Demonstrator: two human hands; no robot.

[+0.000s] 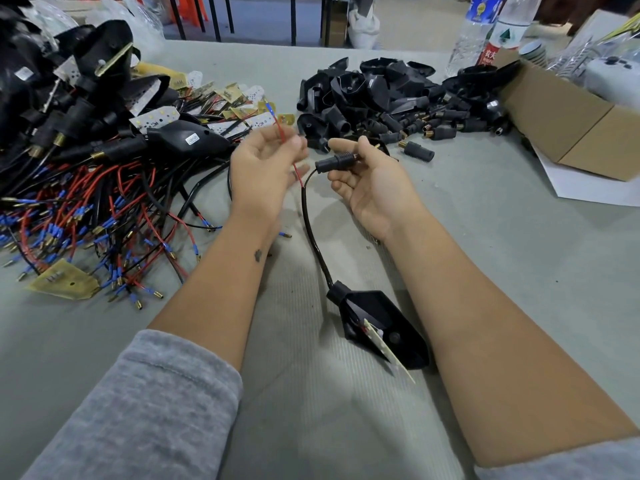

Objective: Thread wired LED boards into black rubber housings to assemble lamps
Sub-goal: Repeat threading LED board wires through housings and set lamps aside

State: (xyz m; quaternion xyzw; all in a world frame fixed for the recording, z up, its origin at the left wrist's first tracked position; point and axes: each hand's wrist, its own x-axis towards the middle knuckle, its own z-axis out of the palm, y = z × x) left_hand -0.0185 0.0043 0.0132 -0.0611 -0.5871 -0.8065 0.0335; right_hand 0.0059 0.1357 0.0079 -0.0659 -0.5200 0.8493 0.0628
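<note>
A black rubber housing (381, 323) lies on the table between my forearms, with an LED board (384, 348) sticking out of its open face. A black sleeved cable (311, 233) runs up from it toward my hands. My left hand (266, 168) pinches the cable's red wire (282, 131), whose blue-tipped end points up. My right hand (367, 181) grips a small black rubber connector sleeve (334, 162) with a brass tip, with a thin black wire running into its left end.
Wired LED boards and finished lamps with red and black leads (86, 188) are heaped at left. A pile of black rubber housings and sleeves (391, 98) lies at centre back. A cardboard box (575, 123) and two water bottles (485, 32) stand at right.
</note>
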